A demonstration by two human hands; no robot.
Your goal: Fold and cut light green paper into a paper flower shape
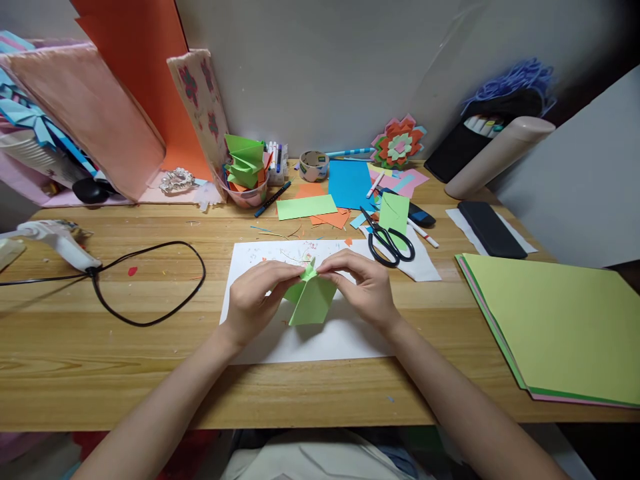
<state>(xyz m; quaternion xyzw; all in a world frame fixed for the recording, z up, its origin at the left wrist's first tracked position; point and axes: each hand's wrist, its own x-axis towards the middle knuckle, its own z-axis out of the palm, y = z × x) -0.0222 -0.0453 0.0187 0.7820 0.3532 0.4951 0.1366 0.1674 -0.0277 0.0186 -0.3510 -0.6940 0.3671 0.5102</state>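
A folded piece of light green paper (313,303) is held above a white sheet (320,347) on the wooden desk. My left hand (257,293) pinches its narrow top from the left. From the right, my right hand (363,283) pinches the same top part between thumb and fingers. The lower part of the paper spreads out below my fingertips, toward me. Black-handled scissors (387,241) lie just beyond my right hand, partly over a green paper piece (394,210).
On the left are a white glue gun (60,245) and its looped black cord (145,325). Coloured sheets (565,327) lie stacked at the right. Along the back stand a cup of paper scraps (249,197), a tape roll (314,165) and a paper flower (399,143).
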